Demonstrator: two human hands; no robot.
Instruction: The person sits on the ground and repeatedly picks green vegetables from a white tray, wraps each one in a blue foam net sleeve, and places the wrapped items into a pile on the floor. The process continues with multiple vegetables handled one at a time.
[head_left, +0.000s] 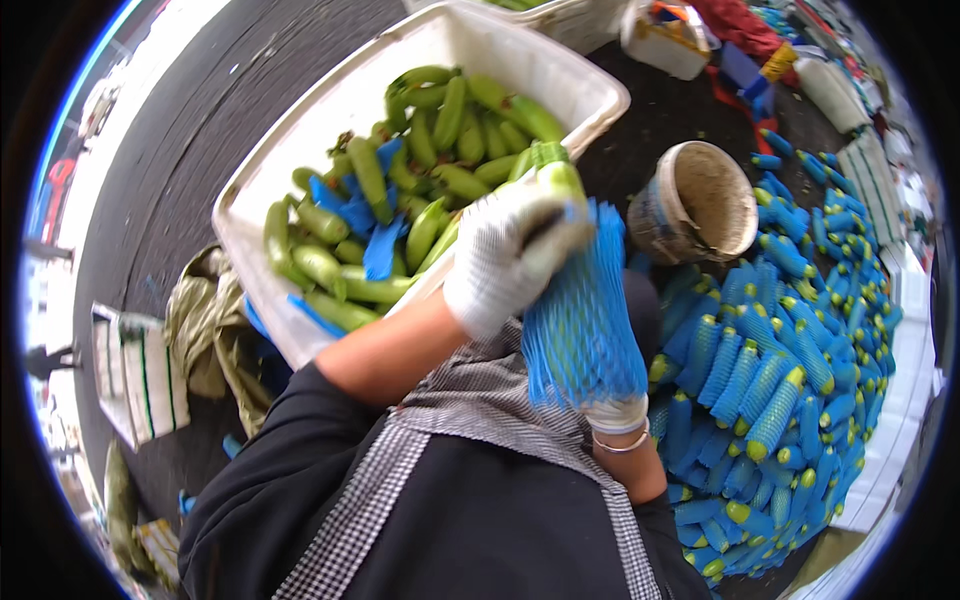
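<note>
My left hand (506, 251), in a white knit glove, is closed around a green zucchini (559, 176) whose stem end points up. Directly beneath it a blue foam mesh sleeve (581, 322) covers my right hand, so those fingers are hidden; only the white glove cuff (619, 414) and a bracelet show. Beside my left hand stands a white plastic tub (315, 97) with many bare zucchini (367, 172) and blue mesh pieces (352, 206) among them.
A large heap of zucchini in blue mesh (772, 405) lies at the right. Near its top stands a dirty white bucket (709, 202). Olive fabric (206, 322) and a striped woven bag (142, 379) lie at the left; another white tub (581, 22) is beyond.
</note>
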